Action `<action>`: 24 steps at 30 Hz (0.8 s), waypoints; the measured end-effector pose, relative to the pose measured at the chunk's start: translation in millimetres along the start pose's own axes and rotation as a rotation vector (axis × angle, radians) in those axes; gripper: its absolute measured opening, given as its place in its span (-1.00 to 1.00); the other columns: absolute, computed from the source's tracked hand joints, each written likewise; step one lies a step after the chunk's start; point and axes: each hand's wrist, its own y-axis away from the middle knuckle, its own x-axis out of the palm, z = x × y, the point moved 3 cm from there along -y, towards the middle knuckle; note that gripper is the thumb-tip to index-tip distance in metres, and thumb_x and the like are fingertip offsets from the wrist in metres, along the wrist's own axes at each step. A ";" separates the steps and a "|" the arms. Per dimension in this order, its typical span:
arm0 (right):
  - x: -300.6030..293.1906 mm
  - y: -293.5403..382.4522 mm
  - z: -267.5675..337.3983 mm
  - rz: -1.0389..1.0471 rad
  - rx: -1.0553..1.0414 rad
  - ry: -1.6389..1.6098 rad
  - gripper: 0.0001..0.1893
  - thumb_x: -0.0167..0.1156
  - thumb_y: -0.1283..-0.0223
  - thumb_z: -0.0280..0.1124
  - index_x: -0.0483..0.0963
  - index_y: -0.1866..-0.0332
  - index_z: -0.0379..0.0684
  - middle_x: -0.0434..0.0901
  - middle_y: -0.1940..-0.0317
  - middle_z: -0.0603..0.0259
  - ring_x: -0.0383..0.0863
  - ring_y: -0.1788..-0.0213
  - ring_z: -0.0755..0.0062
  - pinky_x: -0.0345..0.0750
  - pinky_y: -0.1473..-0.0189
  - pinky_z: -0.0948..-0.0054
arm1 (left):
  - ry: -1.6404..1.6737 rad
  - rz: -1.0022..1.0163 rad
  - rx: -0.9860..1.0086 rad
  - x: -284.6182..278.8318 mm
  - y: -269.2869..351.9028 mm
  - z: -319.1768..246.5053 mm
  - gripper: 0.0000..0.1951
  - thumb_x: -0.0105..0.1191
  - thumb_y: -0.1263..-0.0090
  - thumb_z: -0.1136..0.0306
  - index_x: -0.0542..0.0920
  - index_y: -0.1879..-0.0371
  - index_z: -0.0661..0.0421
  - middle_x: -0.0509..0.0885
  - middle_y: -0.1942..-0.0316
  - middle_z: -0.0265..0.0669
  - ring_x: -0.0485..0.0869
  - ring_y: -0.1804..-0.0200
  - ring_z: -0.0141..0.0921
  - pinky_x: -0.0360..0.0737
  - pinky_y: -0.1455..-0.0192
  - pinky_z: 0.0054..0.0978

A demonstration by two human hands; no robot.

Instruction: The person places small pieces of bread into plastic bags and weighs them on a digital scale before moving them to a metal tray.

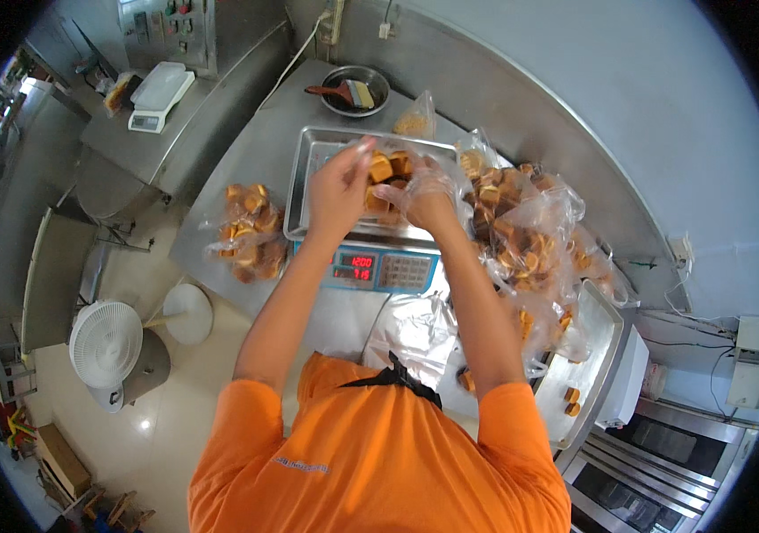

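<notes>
A clear plastic bag of small golden-brown bread pieces (379,168) lies in a shallow metal tray (295,200). The tray rests on a blue digital scale (386,272) with lit red figures. From the left side, my left hand (341,190) grips the bag, fingertips together near its upper edge. My right hand (427,196) holds the bag's other side, its thumb pointing in toward the bread. Clear film covers part of that hand; whether it is a glove or the bag is hard to tell.
Filled bread bags (249,233) lie left, and a heap of bagged bread (526,226) lies right. Behind the tray stand a metal bowl (379,100) with a brush (352,93) and a small bag (416,120). A stack of plastic bags (412,333) lies in front; a baking tray (569,380) sits right.
</notes>
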 end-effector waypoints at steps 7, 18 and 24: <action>-3.0 4.3 -23.9 0.135 0.043 0.018 -0.16 0.39 -0.35 -0.09 0.24 -0.58 -0.33 0.61 -0.22 -0.35 0.63 -0.25 -0.22 0.55 -0.28 0.11 | 0.135 -0.016 -0.428 -14.8 21.8 11.6 -0.74 0.08 -0.68 0.35 0.70 -0.19 0.15 0.83 0.11 -0.29 0.53 0.44 -0.71 0.48 0.49 -0.73; -0.3 41.7 -19.3 -0.158 0.000 -0.104 -0.36 0.27 -0.31 -0.51 0.29 -0.48 -0.45 0.47 -0.30 -0.39 0.49 -0.32 -0.37 0.44 -0.39 0.03 | 0.127 -0.016 -0.397 -22.7 36.8 20.3 -0.74 0.08 -0.66 0.40 0.59 -0.19 0.27 0.81 0.32 -0.23 0.62 0.45 -0.62 0.56 0.35 -0.66; -0.2 49.7 -19.0 -0.245 -0.063 -0.106 -0.57 0.22 -0.37 -0.54 0.48 -0.31 -0.38 0.59 -0.25 -0.28 0.58 -0.28 -0.27 0.51 -0.33 0.05 | 0.171 -0.010 -0.331 -14.3 23.7 15.8 -0.85 0.14 -0.59 0.44 0.58 0.00 0.24 0.77 0.37 -0.28 0.68 0.39 -0.58 0.58 0.23 -0.62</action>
